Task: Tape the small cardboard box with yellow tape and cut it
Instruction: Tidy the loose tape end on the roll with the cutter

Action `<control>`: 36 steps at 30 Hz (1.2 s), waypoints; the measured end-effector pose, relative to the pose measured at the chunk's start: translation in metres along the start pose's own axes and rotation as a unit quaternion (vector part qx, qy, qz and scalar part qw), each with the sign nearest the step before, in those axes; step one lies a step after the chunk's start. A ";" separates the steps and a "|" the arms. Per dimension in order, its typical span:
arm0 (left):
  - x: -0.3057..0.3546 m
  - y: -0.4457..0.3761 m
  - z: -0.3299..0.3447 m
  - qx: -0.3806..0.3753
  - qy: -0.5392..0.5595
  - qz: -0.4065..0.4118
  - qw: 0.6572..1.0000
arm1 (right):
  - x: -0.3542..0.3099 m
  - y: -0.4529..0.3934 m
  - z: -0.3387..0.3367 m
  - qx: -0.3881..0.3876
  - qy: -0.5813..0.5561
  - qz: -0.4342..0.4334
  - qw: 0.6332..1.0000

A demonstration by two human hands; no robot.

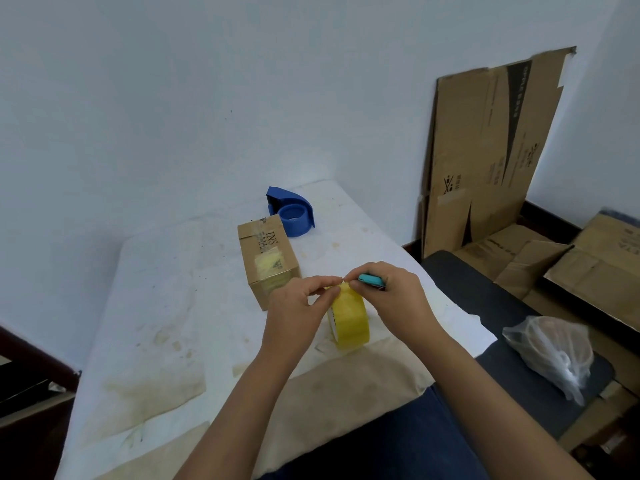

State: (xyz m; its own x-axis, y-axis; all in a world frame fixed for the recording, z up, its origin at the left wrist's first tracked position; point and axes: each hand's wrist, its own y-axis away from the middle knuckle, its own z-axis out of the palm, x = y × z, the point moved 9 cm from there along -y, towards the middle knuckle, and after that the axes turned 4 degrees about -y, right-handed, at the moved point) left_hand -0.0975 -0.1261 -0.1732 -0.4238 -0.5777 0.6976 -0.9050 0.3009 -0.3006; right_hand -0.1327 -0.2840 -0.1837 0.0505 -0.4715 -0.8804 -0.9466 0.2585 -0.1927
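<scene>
A small brown cardboard box [268, 259] lies on the white stained table [162, 306], with a patch of yellow tape on its top and near end. In front of it a roll of yellow tape [349, 318] stands on edge. My left hand [298, 306] pinches the top of the roll with thumb and forefinger. My right hand [391, 296] holds a small teal cutter [372, 280] in its fingers while its fingertips touch the same spot on the roll. The two hands meet fingertip to fingertip there.
A blue tape dispenser [292, 213] sits behind the box near the wall. Flattened cardboard [485, 157] leans on the wall at right, with more boxes [588, 268] on the floor. A clear plastic bag [554, 351] rests on a dark seat [502, 323].
</scene>
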 end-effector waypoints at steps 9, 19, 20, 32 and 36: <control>-0.003 0.001 0.005 -0.010 0.056 -0.044 0.997 | 0.001 0.001 -0.002 0.011 -0.001 0.008 1.000; -0.021 0.003 0.014 -0.026 0.162 -0.171 0.971 | 0.032 0.015 0.010 0.017 -0.101 0.125 0.987; -0.022 0.004 0.017 -0.032 0.182 -0.188 0.965 | 0.030 0.015 0.011 0.016 -0.111 0.123 0.986; -0.034 0.017 0.032 -0.120 0.308 -0.313 0.890 | 0.018 0.022 0.017 -0.017 -0.165 0.125 0.978; -0.038 0.020 0.031 -0.131 0.370 -0.339 0.855 | 0.016 0.022 0.023 -0.038 -0.181 0.144 0.972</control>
State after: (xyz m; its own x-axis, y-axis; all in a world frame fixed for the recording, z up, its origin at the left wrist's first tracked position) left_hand -0.1008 -0.1214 -0.2260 0.4217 -0.0781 0.9034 -0.8536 0.3018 0.4245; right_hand -0.1457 -0.2664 -0.2118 -0.1247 -0.0576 -0.9905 -0.9582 0.2661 0.1051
